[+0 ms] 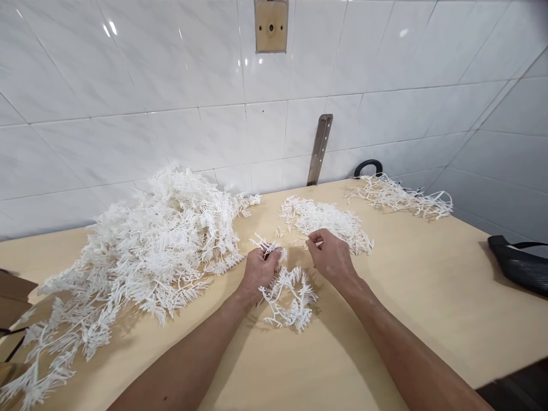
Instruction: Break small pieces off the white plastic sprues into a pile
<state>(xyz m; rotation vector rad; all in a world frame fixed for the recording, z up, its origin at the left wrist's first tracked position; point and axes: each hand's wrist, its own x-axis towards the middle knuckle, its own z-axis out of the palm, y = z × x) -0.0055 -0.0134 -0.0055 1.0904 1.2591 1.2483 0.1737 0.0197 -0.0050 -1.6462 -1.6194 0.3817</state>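
My left hand is closed around a white plastic branch; its twiggy end sticks out above the fingers, and a larger forked part hangs below, close to the tabletop. To the right, my right hand is pinched at the fingertips, with a small white sprig seeming to poke out from them. Just behind that hand lies a flat heap of short white sprigs. A big tangled pile of white plastic branches rises left of my left hand.
Bare white stems lie at the back right beside a black ring-shaped handle. A metal strip leans against the tiled wall. A black object with a strap sits on the table's right edge. Cardboard shows at far left.
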